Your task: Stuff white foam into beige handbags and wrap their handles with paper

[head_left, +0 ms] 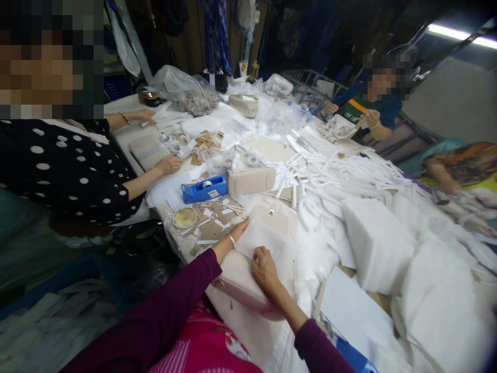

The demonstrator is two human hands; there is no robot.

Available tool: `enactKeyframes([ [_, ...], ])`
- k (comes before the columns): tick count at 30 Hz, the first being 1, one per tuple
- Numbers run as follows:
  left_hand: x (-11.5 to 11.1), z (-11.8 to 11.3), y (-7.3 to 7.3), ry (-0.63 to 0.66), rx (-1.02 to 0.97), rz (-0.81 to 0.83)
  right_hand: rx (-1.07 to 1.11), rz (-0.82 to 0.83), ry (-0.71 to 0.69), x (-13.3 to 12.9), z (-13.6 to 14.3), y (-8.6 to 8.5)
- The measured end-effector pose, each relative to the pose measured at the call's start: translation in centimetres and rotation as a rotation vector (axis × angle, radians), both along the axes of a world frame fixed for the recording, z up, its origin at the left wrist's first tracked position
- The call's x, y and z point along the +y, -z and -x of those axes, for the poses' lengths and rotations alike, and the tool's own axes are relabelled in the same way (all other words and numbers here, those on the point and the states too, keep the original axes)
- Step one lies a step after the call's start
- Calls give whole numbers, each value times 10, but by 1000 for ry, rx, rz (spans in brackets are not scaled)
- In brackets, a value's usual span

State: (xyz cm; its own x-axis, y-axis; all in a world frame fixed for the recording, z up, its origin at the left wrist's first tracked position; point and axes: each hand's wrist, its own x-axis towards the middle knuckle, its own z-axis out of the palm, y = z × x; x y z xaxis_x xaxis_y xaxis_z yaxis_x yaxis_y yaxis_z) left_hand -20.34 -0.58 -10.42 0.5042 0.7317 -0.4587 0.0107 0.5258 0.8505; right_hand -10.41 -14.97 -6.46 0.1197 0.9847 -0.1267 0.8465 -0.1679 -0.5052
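Observation:
A pale beige handbag [241,278] lies at the table edge in front of me, its flap with a small metal clasp [272,212] facing away. Over it rests a thin, translucent white sheet [272,241]. My left hand [237,234], with a bracelet at the wrist, grips the sheet's left side; some of its fingers are hidden. Curled fingers of my right hand [265,267] pinch the near edge of the same sheet, just above the bag.
Beyond the bag stand a blue tape dispenser [205,189], a beige pouch [252,181] and a round yellowish tin [185,218]. White foam strips [334,171] and a foam stack [376,246] cover the right. Co-workers sit left, across and at far right.

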Motion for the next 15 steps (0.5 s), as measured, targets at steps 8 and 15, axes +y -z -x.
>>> enactKeyframes([
  [8, -1, 5, 12, -101, 130, -16, 116, -89, -60, 13, -37, 6],
  [15, 0, 7, 7, -133, 210, -29, -285, -122, -82, 12, -57, 35],
])
